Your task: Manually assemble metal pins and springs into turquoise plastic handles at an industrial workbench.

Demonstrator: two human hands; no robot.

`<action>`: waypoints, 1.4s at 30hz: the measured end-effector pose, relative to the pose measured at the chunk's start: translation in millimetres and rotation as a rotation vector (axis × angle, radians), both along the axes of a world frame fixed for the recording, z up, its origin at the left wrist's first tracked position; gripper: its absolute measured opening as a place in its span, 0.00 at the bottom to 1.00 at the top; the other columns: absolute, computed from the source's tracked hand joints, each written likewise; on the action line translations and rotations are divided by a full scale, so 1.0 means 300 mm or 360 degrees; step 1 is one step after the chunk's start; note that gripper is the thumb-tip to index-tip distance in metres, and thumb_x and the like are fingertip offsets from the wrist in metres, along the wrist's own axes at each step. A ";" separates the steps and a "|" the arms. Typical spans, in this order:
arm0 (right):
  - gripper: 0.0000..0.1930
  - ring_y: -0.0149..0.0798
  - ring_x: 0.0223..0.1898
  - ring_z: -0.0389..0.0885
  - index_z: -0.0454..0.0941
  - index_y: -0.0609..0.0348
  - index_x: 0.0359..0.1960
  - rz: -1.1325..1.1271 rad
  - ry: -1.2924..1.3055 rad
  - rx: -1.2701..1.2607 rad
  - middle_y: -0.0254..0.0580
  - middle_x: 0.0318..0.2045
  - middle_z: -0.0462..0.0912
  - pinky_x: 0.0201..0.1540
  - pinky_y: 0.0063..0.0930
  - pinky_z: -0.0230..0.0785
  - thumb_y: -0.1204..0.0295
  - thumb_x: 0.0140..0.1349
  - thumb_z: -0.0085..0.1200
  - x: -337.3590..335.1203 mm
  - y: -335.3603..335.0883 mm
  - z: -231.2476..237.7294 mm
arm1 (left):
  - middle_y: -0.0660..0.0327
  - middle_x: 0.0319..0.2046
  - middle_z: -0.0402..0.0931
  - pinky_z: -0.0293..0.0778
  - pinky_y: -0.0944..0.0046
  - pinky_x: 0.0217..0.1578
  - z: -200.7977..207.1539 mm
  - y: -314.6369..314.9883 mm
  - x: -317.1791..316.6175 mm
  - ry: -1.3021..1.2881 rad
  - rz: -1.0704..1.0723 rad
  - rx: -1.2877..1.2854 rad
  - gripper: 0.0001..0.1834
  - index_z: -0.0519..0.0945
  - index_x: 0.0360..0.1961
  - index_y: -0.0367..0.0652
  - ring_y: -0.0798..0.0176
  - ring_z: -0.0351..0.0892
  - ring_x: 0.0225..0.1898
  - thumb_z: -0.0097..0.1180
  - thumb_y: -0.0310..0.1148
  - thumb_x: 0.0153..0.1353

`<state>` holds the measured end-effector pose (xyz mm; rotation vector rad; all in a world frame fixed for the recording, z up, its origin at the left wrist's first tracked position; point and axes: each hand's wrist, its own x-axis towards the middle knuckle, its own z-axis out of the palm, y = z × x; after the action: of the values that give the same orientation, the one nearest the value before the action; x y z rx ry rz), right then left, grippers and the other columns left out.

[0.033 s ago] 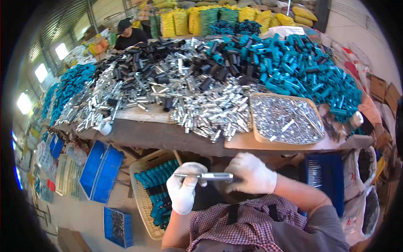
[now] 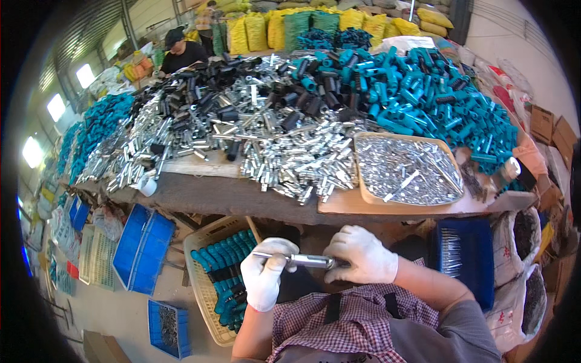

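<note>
Both my hands wear white gloves and meet in front of my apron. My left hand [image 2: 262,281] pinches the thin end of a silver metal shaft [image 2: 310,261], which widens into a thicker bright sleeve. At the sleeve's other end, the fingers of my right hand [image 2: 362,255] close round a dark end piece [image 2: 341,263], partly hidden by the glove. The shaft lies nearly level, tilted slightly down to the right. Under my left hand stands a cream basket [image 2: 200,279] with rows of teal-and-black handles [image 2: 225,272].
On the bench are heaps of silver metal parts [image 2: 302,158], black sleeves [image 2: 227,114] and teal handles [image 2: 417,91]. A shallow tray [image 2: 361,181] holds small metal pieces. Blue crates [image 2: 140,248] stand left; a dark blue bin [image 2: 478,266] and white sacks [image 2: 508,302] stand right. Another person [image 2: 183,53] is far left.
My right hand has come to grip the dark end of the shaft, its fingers less blurred now. The shaft tips slightly down at the right. The whole view has shifted a little.
</note>
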<state>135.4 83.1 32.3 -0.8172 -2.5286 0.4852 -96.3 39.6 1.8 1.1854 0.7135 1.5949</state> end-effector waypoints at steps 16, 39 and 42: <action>0.22 0.32 0.27 0.77 0.81 0.61 0.46 -0.0102 0.0682 -0.1697 0.41 0.28 0.80 0.32 0.29 0.70 0.53 0.71 0.49 0.238 -0.174 -0.102 | 0.50 0.55 0.74 0.73 0.54 0.54 -0.051 -0.043 0.294 0.1148 -0.0389 0.0249 0.34 0.82 0.50 0.40 0.50 0.75 0.55 0.71 0.54 0.48; 0.15 0.51 0.47 0.85 0.87 0.54 0.39 -0.1222 -0.0659 0.0231 0.52 0.42 0.86 0.50 0.43 0.77 0.64 0.53 0.56 0.420 1.027 0.130 | 0.55 0.43 0.82 0.76 0.61 0.45 0.011 0.004 0.294 0.1435 -0.0045 0.0146 0.21 0.79 0.40 0.41 0.56 0.81 0.43 0.73 0.27 0.44; 0.16 0.53 0.43 0.84 0.87 0.52 0.38 -0.1030 -0.0297 0.0268 0.53 0.39 0.85 0.49 0.45 0.76 0.61 0.50 0.58 0.540 0.918 0.213 | 0.58 0.43 0.82 0.75 0.65 0.44 0.023 -0.009 0.293 0.1293 -0.0136 -0.0298 0.20 0.78 0.41 0.39 0.64 0.79 0.39 0.72 0.28 0.47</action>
<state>297.6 358.3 96.2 -1.5790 -2.2333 -0.0192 -8.4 36.8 8.7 1.6979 1.2679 0.9101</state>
